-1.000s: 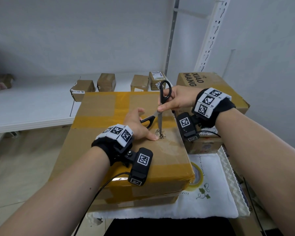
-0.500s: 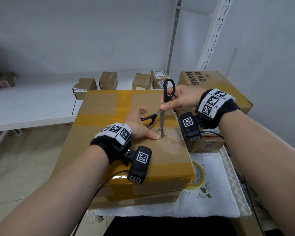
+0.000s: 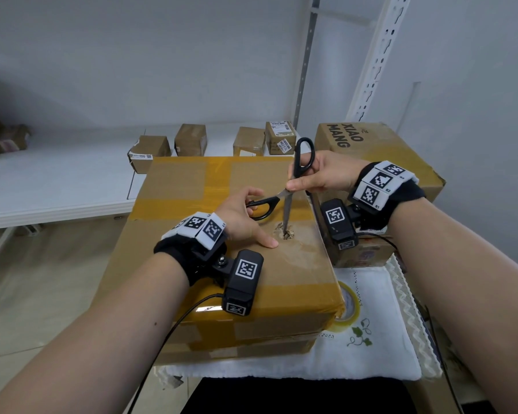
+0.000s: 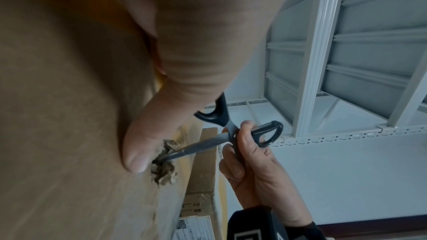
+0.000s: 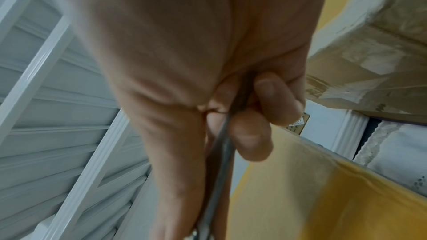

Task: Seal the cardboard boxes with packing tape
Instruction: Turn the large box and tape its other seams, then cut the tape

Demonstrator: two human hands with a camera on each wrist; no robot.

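Observation:
A large cardboard box [image 3: 192, 264] with yellow-brown tape strips lies in front of me on a white cloth. Black-handled scissors [image 3: 304, 156] stand spread wide, one blade pushed down into a ragged hole [image 3: 286, 233] in the box top. My right hand [image 3: 320, 174] grips the scissors near the pivot, below the upper handle loop. My left hand [image 3: 243, 216] rests on the box, its thumb [image 4: 148, 134] pressed flat beside the hole, fingers loosely bent by the lower handle. The left wrist view shows the scissors' blade [image 4: 203, 145] entering the torn cardboard. The right hand [image 5: 231, 98] curls round the metal.
A roll of tape [image 3: 349, 303] lies on the cloth, half hidden by the box's right corner. A printed cardboard box [image 3: 380, 153] stands on another box at the right. Several small parcels [image 3: 190, 140] sit on the white shelf behind. A shelf upright [image 3: 377, 55] rises at right.
The right hand and scissors have drifted slightly up and right in the view. The blade stays in the hole and the left thumb stays pressed beside it.

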